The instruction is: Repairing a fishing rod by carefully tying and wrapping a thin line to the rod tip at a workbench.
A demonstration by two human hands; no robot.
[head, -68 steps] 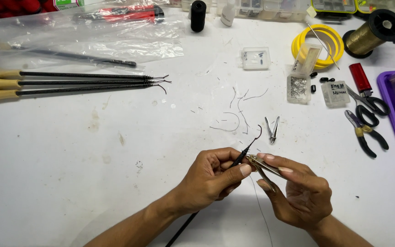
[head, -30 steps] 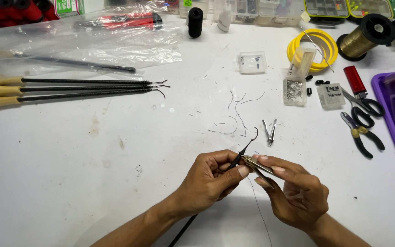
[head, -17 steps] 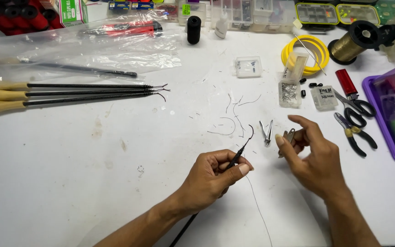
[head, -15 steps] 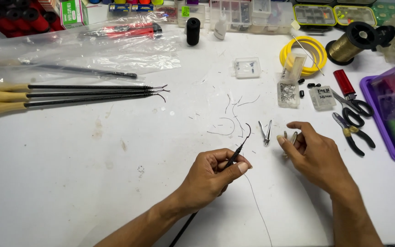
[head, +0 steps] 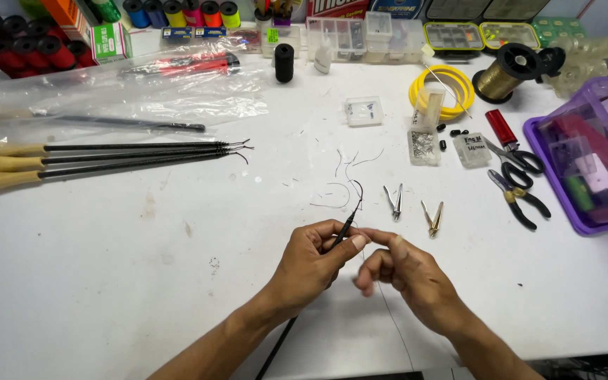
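A white table fills the view, its far edge crowded with thread spools and clear sorting boxes. At left lie three wooden-handled rods below a plastic bag. Near the middle front, the left hand pinches a thin black rod upright between thumb and fingers. Just beside it, the right hand is blurred, fingers curled; whether it grips anything I cannot tell. Tweezers lie beyond. A small clear box holds metal bits. At right, a purple bin holds packets.
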